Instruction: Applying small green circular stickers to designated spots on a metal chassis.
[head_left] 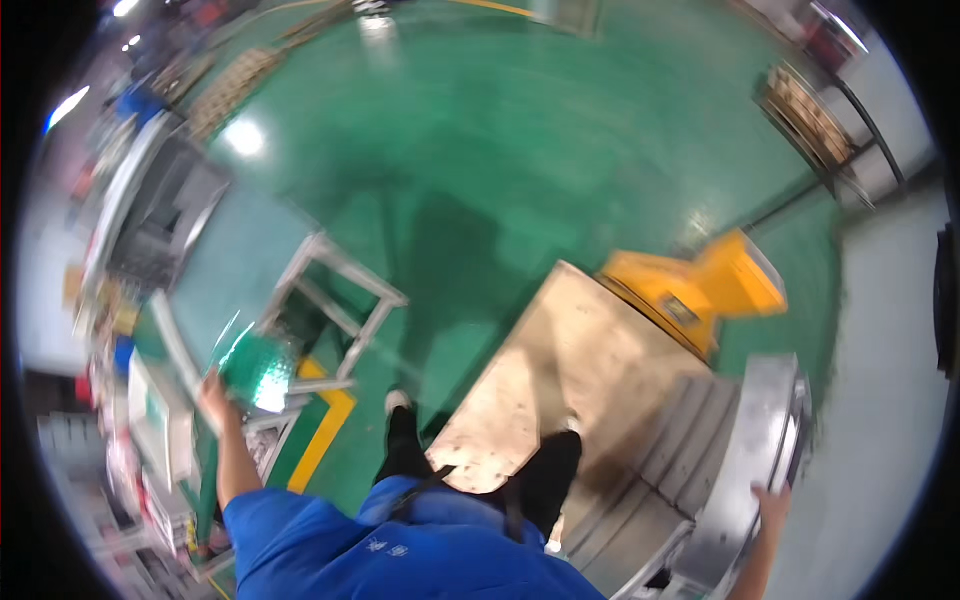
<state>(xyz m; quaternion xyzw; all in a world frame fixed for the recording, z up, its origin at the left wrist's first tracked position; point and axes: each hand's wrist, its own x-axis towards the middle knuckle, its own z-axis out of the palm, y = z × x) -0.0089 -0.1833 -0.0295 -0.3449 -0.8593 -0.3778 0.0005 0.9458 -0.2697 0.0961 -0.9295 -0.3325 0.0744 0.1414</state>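
My left hand (213, 400) is out to the left, its fingers closed on the edge of a clear, glossy plastic sheet (258, 372). The green floor shows through the sheet, and a bright glare sits on it. At the lower right, my right hand (772, 508) grips the outer side of a long grey piece (735, 470) with a smooth, shiny face. Motion smears both hands somewhat. Beside that piece, several grey ribbed pieces (665, 450) lie on a plywood-topped platform (530, 370), near my right leg.
A yellow pallet truck (690, 290) stands against the platform's far end, its handle reaching right. Left of my feet is a pale metal frame (345, 265). A bench with boxes (160, 420) lines the left side. A wooden crate (810, 120) stands at the far right, by a grey wall (880, 350).
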